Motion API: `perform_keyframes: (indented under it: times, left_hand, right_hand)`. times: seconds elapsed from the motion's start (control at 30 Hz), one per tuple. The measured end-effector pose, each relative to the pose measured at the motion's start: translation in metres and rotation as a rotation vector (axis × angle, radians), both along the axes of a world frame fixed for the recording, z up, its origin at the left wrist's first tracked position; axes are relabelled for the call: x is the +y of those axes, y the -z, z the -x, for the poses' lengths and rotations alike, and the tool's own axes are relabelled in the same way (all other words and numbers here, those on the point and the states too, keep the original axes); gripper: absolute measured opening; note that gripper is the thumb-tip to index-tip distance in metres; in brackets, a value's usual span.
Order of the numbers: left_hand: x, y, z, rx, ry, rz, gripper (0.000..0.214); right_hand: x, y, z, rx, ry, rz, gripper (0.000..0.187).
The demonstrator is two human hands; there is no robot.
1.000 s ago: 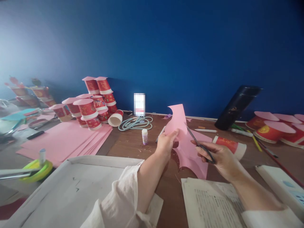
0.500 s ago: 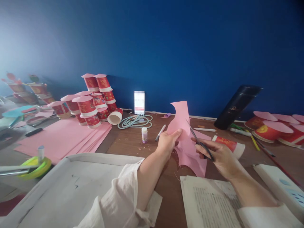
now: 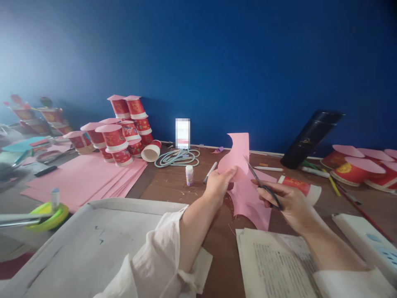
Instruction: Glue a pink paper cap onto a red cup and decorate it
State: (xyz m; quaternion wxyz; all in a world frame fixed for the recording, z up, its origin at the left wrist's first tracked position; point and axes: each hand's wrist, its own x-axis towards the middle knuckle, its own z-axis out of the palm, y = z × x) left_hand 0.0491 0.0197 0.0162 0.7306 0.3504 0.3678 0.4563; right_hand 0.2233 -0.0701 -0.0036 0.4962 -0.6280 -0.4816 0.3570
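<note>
My left hand [image 3: 219,182] pinches a sheet of pink paper [image 3: 240,151] between thumb and fingers. The sheet stands upright, with curved cuts along its edges. My right hand [image 3: 288,203] is closed round the handles of black-handled scissors [image 3: 267,189]. Their blades touch the paper just right of my left thumb. Below and behind, another piece of pink paper [image 3: 251,205] with scalloped edges hangs or lies over the table; whether it joins the held sheet I cannot tell. A red paper cup [image 3: 296,187] lies on its side behind my right hand.
Stacked red cups [image 3: 116,142] with pink tops stand left, beside pink sheets [image 3: 83,178]. A glue stick [image 3: 189,176], coiled cable [image 3: 176,158] and pens lie mid-table. A black flask [image 3: 312,138] leans on the wall. Nearer are printed papers [image 3: 273,260], a power strip [image 3: 366,236] and a white tray [image 3: 130,231].
The upper part of the pink paper has turned slightly to the right. The scissors stay at its right edge, shifted only a little; both hands keep their hold.
</note>
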Motion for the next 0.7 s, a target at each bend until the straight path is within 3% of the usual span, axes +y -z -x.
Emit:
perform_keyframes:
  times: [0.13,0.3,0.47,0.7]
  left_hand:
    - [0.001,0.0,0.0,0.02,-0.025,0.018,0.027]
    - [0.004,0.008,-0.005,0.012,-0.081,0.033,0.04]
    - [0.003,0.01,-0.008,-0.048,-0.075,0.076,0.038]
    - [0.003,0.007,-0.004,0.039,-0.033,0.031,0.033]
  right_hand:
    - [0.0,-0.002,0.003,-0.022,0.021,-0.006,0.056]
    - [-0.001,-0.009,0.012,0.0,0.018,-0.01,0.057]
    - [-0.001,-0.011,0.017,-0.013,-0.009,0.002,0.061]
    - [-0.002,-0.009,0.011,-0.057,0.025,0.025,0.06]
